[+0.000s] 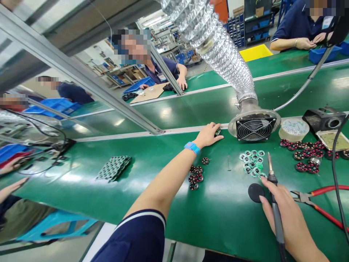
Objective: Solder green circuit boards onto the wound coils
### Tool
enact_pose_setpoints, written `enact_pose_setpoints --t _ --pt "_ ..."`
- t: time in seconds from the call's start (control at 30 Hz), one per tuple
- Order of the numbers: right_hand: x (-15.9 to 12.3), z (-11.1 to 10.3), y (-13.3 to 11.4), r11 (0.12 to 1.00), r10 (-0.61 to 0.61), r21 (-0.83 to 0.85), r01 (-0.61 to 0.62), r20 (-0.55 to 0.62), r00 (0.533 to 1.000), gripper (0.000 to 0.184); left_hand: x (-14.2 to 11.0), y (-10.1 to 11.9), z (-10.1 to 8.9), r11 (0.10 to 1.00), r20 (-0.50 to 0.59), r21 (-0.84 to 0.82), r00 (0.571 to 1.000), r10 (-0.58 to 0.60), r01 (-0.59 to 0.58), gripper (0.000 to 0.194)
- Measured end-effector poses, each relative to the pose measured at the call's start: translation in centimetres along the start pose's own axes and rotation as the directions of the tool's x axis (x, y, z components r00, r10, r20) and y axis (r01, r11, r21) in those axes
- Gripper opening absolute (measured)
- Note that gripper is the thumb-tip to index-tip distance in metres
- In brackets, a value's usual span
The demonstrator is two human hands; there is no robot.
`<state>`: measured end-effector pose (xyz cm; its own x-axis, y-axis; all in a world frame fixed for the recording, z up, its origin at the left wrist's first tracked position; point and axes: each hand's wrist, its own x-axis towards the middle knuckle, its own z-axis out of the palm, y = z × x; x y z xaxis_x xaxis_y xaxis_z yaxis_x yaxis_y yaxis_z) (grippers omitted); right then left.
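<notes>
My left hand (208,135) reaches far across the green bench and rests on a small round coil part (217,131) near the white divider strip, fingers curled over it. A blue wristband (192,147) sits on that wrist. My right hand (286,214) is closed round a soldering iron (272,185), tip pointing up toward a cluster of small green round circuit boards (252,162). A black round pad (255,192) lies just left of that hand. Several dark coil parts (196,176) lie beneath my left forearm.
A fume fan (255,126) on a silver flexible duct (218,47) stands behind the boards. Red-handled pliers (316,202), more coils (305,154), a tape roll (294,128) and a black device (324,120) sit right. A patterned sheet stack (113,167) lies left. Other people work across the belt.
</notes>
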<state>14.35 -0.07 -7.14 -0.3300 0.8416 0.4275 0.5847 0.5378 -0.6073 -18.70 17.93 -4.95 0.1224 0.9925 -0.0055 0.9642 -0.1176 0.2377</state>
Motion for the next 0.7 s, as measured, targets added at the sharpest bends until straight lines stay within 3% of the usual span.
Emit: enact_pose_setpoints --t 0.1,0.23,0.47,0.7 --pt "0.0 0.2 -0.1 1.000 0.021 -0.022 -0.021 -0.003 1.000 0.047 1.9 -0.1 0.0 0.997 0.034 0.076 0.999 0.016 -0.018 0.040" --pt "-0.1 0.7 -0.2 0.995 0.074 -0.060 -0.074 -0.002 0.997 0.042 4.8 -0.3 0.2 0.988 -0.019 0.148 0.999 -0.035 0.037 0.033" --pt "0.0 1.3 1.4 0.984 -0.064 -0.166 0.057 -0.037 0.997 0.041 9.8 -0.6 0.7 0.981 -0.126 0.143 0.986 -0.111 0.129 0.035" --pt "-1.4 3.5 1.8 0.981 0.081 -0.168 -0.100 -0.116 0.990 0.037 10.5 -1.5 0.4 0.983 -0.113 0.119 0.985 -0.128 0.141 0.038"
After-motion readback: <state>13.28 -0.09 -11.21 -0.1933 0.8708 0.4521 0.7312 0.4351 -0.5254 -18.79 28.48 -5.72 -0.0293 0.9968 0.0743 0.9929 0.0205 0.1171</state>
